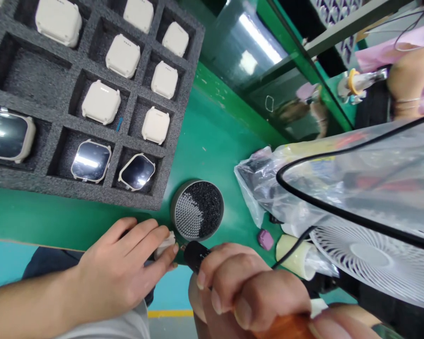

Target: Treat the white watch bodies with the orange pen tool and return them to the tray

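Note:
My left hand is closed round a small cream watch case, held at the table's front edge with only its end showing. My right hand grips a black-tipped electric screwdriver with an orange body; its tip points at the case and almost touches it. Just beyond both hands stands a round grey cup full of tiny dark screws. A dark foam tray at the upper left holds several cream watch cases in its pockets, some face down, three with glossy screens up.
A white desk fan and a clear plastic bag crowd the right side. A roll of tape and a small purple piece lie near the fan. Another person's arm shows at the top right, beyond a green rail.

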A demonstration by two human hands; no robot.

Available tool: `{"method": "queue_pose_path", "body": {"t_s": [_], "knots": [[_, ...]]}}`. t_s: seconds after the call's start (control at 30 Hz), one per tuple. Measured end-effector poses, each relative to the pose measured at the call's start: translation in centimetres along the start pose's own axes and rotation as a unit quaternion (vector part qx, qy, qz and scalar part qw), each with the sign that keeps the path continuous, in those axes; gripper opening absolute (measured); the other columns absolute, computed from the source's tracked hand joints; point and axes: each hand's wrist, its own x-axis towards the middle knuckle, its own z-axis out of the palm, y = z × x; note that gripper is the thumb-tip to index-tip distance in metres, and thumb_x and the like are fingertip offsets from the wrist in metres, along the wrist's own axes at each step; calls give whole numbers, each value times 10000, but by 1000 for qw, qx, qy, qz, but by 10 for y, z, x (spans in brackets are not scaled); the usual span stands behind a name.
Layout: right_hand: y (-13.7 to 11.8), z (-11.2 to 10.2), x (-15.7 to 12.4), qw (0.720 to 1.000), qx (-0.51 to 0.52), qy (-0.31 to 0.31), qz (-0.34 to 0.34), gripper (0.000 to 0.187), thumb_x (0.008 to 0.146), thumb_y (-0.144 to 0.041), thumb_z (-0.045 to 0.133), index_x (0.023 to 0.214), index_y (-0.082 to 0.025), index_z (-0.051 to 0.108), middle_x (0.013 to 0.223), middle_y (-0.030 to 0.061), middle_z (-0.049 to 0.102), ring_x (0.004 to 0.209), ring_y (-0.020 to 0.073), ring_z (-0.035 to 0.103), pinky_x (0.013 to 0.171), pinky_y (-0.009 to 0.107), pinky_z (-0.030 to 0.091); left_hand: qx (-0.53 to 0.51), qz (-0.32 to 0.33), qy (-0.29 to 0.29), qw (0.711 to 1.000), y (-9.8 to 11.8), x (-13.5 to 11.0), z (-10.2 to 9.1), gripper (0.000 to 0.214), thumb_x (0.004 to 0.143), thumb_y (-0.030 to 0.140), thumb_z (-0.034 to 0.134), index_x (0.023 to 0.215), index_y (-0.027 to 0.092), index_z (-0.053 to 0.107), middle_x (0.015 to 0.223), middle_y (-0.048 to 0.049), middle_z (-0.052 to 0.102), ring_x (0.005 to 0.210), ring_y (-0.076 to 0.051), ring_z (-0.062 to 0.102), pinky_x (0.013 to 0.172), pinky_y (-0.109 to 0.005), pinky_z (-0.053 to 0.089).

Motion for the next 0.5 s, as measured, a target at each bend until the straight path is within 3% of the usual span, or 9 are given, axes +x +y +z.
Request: {"method": "queue_pose_path", "body": {"t_s": [0.1, 0.27, 0.4, 0.5], "knots": [[1, -2, -7, 1000, -13, -4, 20, 276, 1075, -266, 361, 1128, -345, 621, 727, -74, 624, 571, 164, 663, 573, 395, 609, -3, -1, 1, 1000, 0, 0, 0, 226, 1003, 281, 682, 1204, 215, 762, 1260, -58, 744, 1185, -267, 649, 969, -439, 448], [-9, 3, -10, 987, -84, -50, 129, 337, 1066, -456, 323, 1072, -398, 655, 670, -25, 561, 621, 214, 650, 693, 470, 625, 2, -5, 8, 1000, 0, 0, 1, 218, 998, 255, 669, 1194, 221, 757, 1250, -61, 739, 1161, -270, 642, 968, -440, 445], [-22, -9, 13, 960, -83, -175, 203, 447, 1080, -486, 262, 969, -332, 667, 770, 8, 671, 790, 243, 720, 787, 482, 626, -2, -7, 15, 1000, 1, 1, 1, 180, 993, 237, 663, 1144, 214, 759, 1231, -68, 738, 1130, -273, 641, 948, -441, 446], [-23, -23, 35, 937, -68, -279, 201, 437, 1088, -488, 294, 983, -313, 680, 809, 1, 721, 858, 237, 744, 803, 464, 635, -1, -10, 24, 1000, 2, 2, 1, 157, 988, 239, 673, 1117, 211, 758, 1217, -71, 739, 1120, -273, 641, 935, -437, 447]]}}
